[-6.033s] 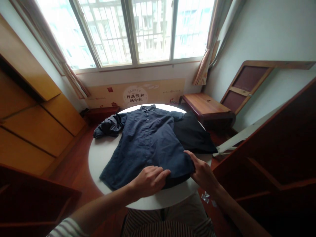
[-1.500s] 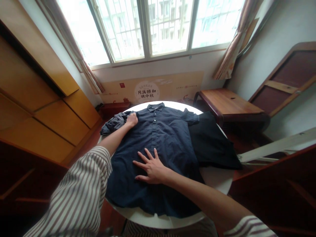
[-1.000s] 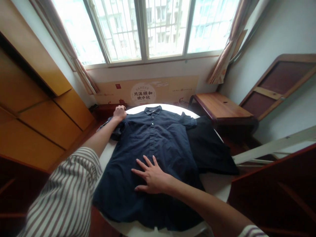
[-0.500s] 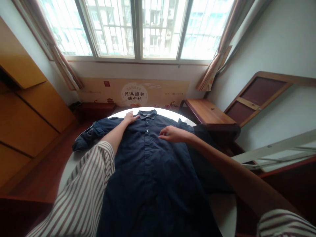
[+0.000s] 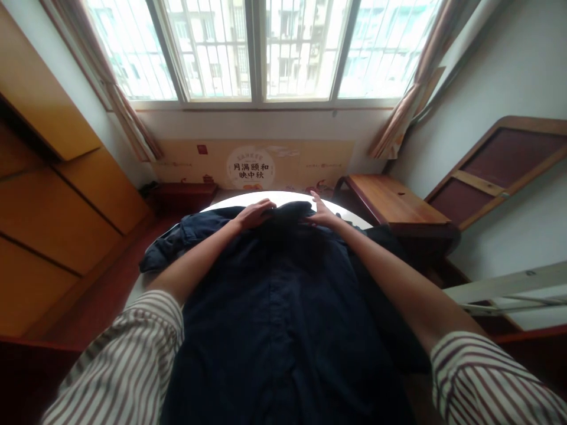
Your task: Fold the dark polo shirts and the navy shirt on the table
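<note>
I am viewing the dark blue shirt [image 5: 283, 330] from afar; it is lying along the white surface [image 5: 283, 197], its collar end [image 5: 290, 211] pointing toward the window [image 5: 296, 53]. My left grip [image 5: 257, 213] is resting at the collar end's left, fingers partly curled; I cannot tell whether it is pinching cloth. My right grip [image 5: 325, 213] is spreading wide at the other side, thumb near the fabric. Bunched cloth [image 5: 162, 251] is lying to the left.
</note>
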Demonstrator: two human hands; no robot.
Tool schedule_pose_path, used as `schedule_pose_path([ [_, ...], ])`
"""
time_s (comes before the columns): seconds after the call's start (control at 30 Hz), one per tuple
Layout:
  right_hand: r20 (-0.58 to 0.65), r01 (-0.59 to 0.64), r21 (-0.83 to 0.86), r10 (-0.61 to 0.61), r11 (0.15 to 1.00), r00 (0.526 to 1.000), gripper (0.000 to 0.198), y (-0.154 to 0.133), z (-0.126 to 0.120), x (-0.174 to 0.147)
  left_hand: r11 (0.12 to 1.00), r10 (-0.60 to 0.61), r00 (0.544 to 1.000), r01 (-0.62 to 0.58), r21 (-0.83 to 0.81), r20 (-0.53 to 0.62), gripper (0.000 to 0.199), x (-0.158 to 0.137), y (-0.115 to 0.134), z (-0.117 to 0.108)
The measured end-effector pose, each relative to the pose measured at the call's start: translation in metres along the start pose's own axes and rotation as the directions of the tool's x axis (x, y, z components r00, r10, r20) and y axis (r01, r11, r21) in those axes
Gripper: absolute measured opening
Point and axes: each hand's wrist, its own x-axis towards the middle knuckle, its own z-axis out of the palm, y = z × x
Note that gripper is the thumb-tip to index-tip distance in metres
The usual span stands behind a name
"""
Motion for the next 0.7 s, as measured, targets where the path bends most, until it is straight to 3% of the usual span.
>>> schedule_pose_path([
  [0.07,0.075,0.038,0.089,-0.045,0.995,0.996,0.080,0.002,0.004,0.003,0.993,0.042,0.991,-0.055,0.102,0.127,0.032,-0.014,0.012,-0.014],
  [0.17,0.132,0.087,0.234,-0.120,0.968,0.984,0.041,0.005,0.008,0.009,0.973,-0.057,0.980,0.012,0.229,0.189,0.030,-0.024,0.012,-0.031],
  [0.3,-0.078,0.209,0.346,-0.194,0.915,0.978,0.039,0.010,0.007,0.025,0.944,-0.286,0.944,0.247,0.219,0.165,0.026,-0.028,-0.019,-0.048],
  [0.4,-0.222,0.217,0.275,-0.158,0.937,0.962,0.043,0.013,0.005,0.049,0.858,-0.506,0.856,0.488,0.158,0.105,0.028,-0.029,-0.049,-0.055],
  [0.53,-0.368,0.077,0.104,-0.034,0.992,0.929,0.033,0.013,0.012,0.086,0.712,-0.676,0.736,0.666,0.222,-0.037,0.033,-0.031,-0.076,-0.057],
  [0.7,-0.367,-0.021,0.047,0.037,0.999,0.930,0.035,0.009,0.032,0.111,0.533,-0.809,0.579,0.794,0.291,-0.100,0.035,-0.033,-0.084,-0.048],
])
